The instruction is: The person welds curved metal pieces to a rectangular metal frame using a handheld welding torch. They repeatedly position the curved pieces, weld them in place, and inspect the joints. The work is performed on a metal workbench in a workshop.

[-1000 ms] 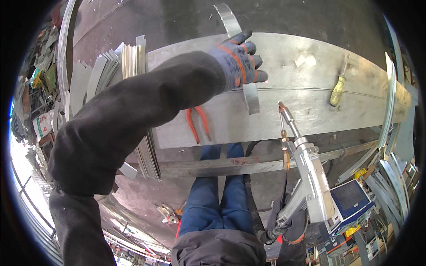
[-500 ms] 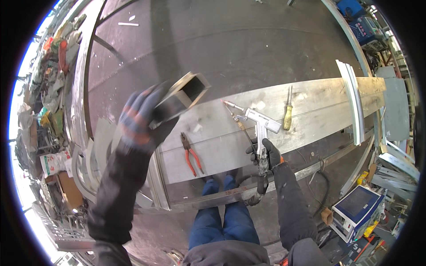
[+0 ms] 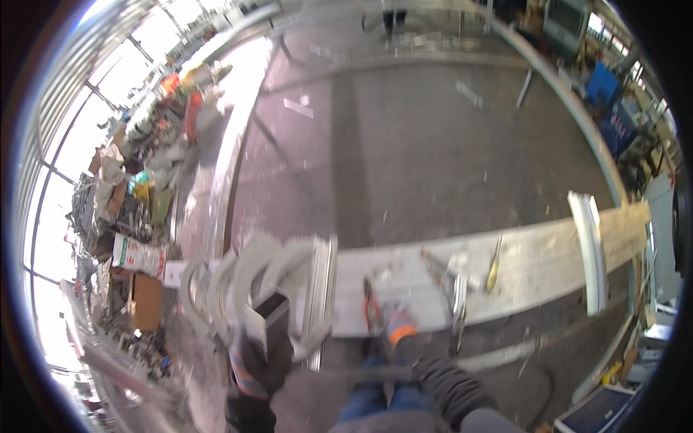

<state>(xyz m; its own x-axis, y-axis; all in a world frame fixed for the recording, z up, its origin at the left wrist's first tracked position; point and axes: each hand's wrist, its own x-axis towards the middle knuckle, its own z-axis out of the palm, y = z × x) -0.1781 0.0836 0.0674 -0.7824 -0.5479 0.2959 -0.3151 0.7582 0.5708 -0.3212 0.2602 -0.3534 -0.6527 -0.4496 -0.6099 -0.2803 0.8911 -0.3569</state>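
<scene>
My left hand (image 3: 249, 368), gloved, is closed around a short rectangular metal tube (image 3: 258, 328), its open end facing up. The tube is held over several curved grey metal pieces (image 3: 218, 292) at the left end of the metal-topped bench (image 3: 534, 270). My right hand (image 3: 397, 323), in a glove with an orange band, is right beside the red-handled pliers (image 3: 371, 307). Motion smears its fingers, so whether they touch the pliers is unclear. Farther right, a handheld welding torch (image 3: 459, 294) lies on the bench, blurred. A screwdriver with a yellow handle (image 3: 493, 276) lies beyond it.
Ridged metal strips (image 3: 321, 289) lie across the bench by the curved pieces, and pale strips (image 3: 588, 252) cross its right end. A metal frame rail (image 3: 242, 137) runs along the left, next to piled scrap (image 3: 155, 155). A blue-topped machine (image 3: 599, 411) stands lower right.
My right hand has let go of the welding torch, now lying on the bench, and moved left to the pliers. My left hand has lowered the tube towards the curved pieces. The view has shifted.
</scene>
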